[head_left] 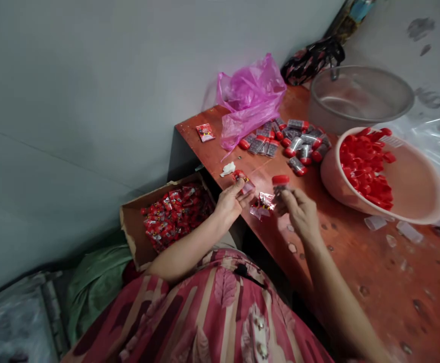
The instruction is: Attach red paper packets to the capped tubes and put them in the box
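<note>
Nearest is one striped, patterned garment (220,307) on the seated-height lap side, with one green cloth (97,287) to its left. Just past that cloth is one cardboard box (129,227), heaped with small red packets (174,217), far too many and too overlapped for me to count.

Two bare forearms reach to the table (356,272). The left hand (230,204) has one red packet (238,175) pinched between thumb and fingers, by the table's edge; its other fingers are loosely extended. The right hand (301,212) has its fingers closed around one small container (280,180), held upright with its red cap on top and dark contents below. Between the hands, at least one shiny packet (265,199) lies near the edge; I can't tell whether it is more than one.

One white scrap (228,169) sits just beyond the left hand. Over to the right, three clear plastic pieces (409,232) lie near one pink basin (420,186), which holds dozens of red caps (367,166).

Further off lies a pile of red-capped containers (297,146), roughly twenty, some hidden. One lone packet (205,132) rests to its left, near one magenta bag (255,91). Behind stand one greyish basin (340,113) and one dark patterned bag (305,65).
</note>
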The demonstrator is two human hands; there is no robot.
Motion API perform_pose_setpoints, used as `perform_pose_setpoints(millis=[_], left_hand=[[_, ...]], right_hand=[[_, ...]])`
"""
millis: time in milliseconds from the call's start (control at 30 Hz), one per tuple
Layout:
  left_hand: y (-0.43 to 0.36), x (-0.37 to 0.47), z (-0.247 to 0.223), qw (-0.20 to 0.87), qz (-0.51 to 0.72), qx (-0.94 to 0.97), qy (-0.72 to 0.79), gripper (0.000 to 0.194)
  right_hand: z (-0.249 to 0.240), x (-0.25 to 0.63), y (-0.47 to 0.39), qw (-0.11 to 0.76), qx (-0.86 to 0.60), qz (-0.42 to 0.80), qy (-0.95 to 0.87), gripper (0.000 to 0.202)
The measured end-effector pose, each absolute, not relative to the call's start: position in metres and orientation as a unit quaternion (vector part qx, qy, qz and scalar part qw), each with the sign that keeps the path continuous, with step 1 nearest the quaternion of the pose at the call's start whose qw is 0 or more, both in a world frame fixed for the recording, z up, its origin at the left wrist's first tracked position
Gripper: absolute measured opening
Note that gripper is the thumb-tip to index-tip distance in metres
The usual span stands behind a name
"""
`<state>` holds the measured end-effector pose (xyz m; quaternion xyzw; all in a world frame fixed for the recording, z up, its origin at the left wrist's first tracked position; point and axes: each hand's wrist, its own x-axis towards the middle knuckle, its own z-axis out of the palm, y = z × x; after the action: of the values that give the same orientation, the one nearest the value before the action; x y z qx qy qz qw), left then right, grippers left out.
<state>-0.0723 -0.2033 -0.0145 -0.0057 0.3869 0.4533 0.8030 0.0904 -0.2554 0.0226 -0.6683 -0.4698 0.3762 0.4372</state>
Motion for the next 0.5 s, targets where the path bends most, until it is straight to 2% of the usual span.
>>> perform_pose_setpoints(millis=[100, 333, 500], left_hand=[[-0.207, -0.063, -0.014, 0.809, 0.459, 0.007, 0.367, 0.023], [-0.223, -0.046, -0.004, 0.817, 0.465, 0.081, 0.332, 0.026], [-0.229, -0.045, 0.002, 0.834, 0.408, 0.172, 0.33, 0.037]], right_hand=[[0.016, 0.059, -0.291, 0.466, -0.644, 0.437, -0.421, 0.027], [-0.003, 0.047, -0.303, 0.479, -0.662, 0.409, -0.407, 0.025], [-0.001, 0.051, -0.307, 0.517, -0.603, 0.47, -0.386, 0.025]])
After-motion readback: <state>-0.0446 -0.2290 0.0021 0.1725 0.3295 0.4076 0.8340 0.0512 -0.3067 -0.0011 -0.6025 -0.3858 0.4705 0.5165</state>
